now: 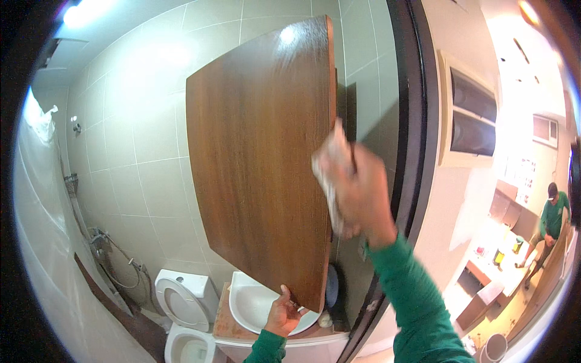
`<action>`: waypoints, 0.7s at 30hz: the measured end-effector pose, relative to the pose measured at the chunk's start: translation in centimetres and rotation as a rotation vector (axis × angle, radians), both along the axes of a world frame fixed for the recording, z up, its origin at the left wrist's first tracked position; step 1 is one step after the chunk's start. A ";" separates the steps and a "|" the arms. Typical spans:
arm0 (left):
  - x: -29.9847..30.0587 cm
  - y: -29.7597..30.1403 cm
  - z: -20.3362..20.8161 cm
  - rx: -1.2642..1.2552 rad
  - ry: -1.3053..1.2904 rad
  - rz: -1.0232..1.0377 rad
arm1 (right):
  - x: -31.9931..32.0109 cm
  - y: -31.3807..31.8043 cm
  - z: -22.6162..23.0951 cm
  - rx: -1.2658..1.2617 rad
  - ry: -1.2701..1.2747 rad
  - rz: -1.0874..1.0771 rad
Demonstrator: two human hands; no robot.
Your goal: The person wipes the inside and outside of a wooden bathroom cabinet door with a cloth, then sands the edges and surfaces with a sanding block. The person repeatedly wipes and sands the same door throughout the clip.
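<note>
A brown wooden panel (260, 151) with a glossy grain stands upright above a white washbasin (247, 307) in a tiled bathroom; light glares off its upper part. Behind it runs the pale tiled wall (145, 193), with a white toilet (186, 305), lid raised, to the left of the basin and a hose (124, 257) on the wall beyond. A translucent plastic sheet (45, 212) hangs along the far left.

The right hand (366, 193) is clenched around a pale cloth (330, 175) at the panel's right edge. The left hand (283, 313) grasps the lower edge near the right corner, thumb on the face. To the left of the panel there is open air in front of the tiles; on the right, the dark door frame (417, 121) stands close behind the right hand, leaving a narrower gap. Past the frame lies a bright room, where another person (552, 215) in green stands near a table (496, 272).

The right hand and cloth are blurred (the fingertips merge with the folds). The left fingers are partly hidden by the panel, whose back is out of sight, and the sleeves are cut off below.
</note>
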State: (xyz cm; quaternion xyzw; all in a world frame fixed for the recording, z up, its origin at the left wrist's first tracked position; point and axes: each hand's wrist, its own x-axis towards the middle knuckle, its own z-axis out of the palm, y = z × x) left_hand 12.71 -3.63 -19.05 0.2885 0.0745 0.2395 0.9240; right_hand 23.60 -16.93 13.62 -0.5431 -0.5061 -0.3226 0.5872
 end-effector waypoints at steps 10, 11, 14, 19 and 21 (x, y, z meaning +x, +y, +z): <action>-0.2 -1.1 -0.5 0.058 0.006 -0.030 | -0.9 -0.3 13.5 -0.077 -0.059 -0.216; 0.2 -1.1 -0.8 0.048 0.014 -0.062 | -0.9 -0.7 17.3 -0.067 -0.077 -0.196; 0.7 -1.3 -0.5 0.025 0.031 -0.083 | 0.1 -1.5 24.5 -0.047 0.056 -0.017; 0.8 -1.0 -0.7 0.007 0.020 -0.076 | -1.1 0.6 20.5 0.101 0.017 -0.090; 0.7 -1.2 -0.1 0.020 0.026 -0.072 | -0.7 0.7 16.0 0.116 0.029 -0.205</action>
